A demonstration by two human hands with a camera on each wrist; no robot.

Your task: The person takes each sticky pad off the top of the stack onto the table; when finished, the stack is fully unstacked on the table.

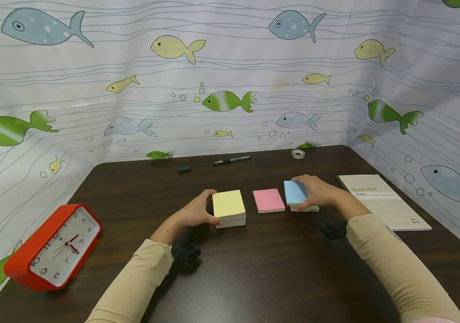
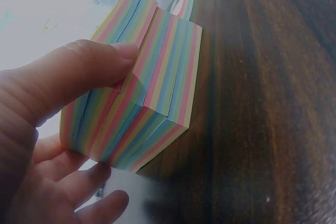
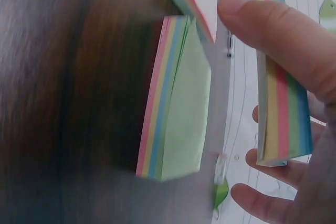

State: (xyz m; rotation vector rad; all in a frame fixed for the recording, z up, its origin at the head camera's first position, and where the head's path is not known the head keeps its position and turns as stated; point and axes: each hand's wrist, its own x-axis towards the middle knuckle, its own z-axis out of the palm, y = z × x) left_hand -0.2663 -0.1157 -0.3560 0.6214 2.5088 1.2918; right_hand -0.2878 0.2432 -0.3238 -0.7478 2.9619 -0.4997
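Your left hand (image 1: pixel 193 211) is curled around the yellow-topped stack of sticky notes (image 1: pixel 229 204), which stands on the desk (image 1: pixel 254 269); your thumb presses its striped near side, and your other fingers reach round behind. Your right hand (image 1: pixel 314 192) pinches the blue-topped sticky-note pad (image 1: pixel 294 193) between thumb and fingers, with a visible gap between it and the green-topped pad (image 3: pixel 186 114) on the desk. Between your hands lies the pink-topped pad (image 1: pixel 269 200), touching neither.

From the head view you lose most of the green-topped pad behind the blue one, and your right fingertips are largely covered. The right wrist view cuts off the top end of the pad you hold. Your right forearm covers a corner of the Gambit notebook (image 1: pixel 383 202) at the right, and the bottom edge crops both sleeves (image 1: pixel 133 282). The small dark block (image 1: pixel 184 169) at the far side may be an eraser, but it is too small to be sure.
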